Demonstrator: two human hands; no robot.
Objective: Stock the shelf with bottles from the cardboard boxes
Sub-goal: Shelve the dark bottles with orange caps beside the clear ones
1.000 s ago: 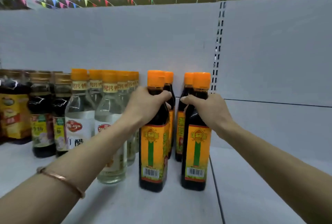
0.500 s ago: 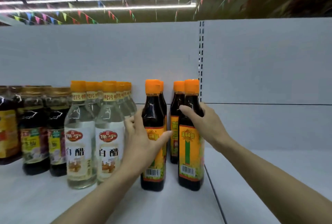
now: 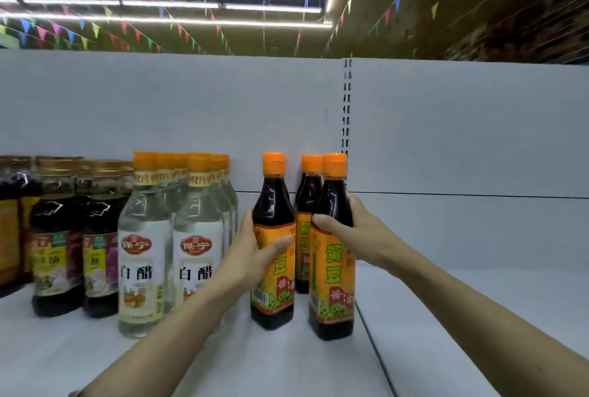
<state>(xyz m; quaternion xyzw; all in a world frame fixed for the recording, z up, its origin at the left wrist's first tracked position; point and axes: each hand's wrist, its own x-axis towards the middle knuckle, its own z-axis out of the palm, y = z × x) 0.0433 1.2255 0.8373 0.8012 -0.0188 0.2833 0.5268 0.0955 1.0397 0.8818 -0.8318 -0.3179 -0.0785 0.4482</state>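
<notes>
Two dark soy sauce bottles with orange caps stand upright at the front of the white shelf (image 3: 287,364). My left hand (image 3: 255,253) grips the left soy sauce bottle (image 3: 274,205) around its label. My right hand (image 3: 357,234) grips the right soy sauce bottle (image 3: 333,288) at its shoulder. Another soy sauce bottle (image 3: 307,202) of the same kind stands behind them. No cardboard box is in view.
Clear white vinegar bottles (image 3: 143,256) with orange caps stand in rows left of my left hand. Dark jars with gold lids (image 3: 55,256) fill the far left. Right of a seam, the neighbouring shelf board (image 3: 478,317) holds nothing. A white back panel (image 3: 191,109) rises behind.
Both hands have slid down from the bottle necks to the bodies. The two front bottles now show their labels turned more to the front. The camera has tilted up.
</notes>
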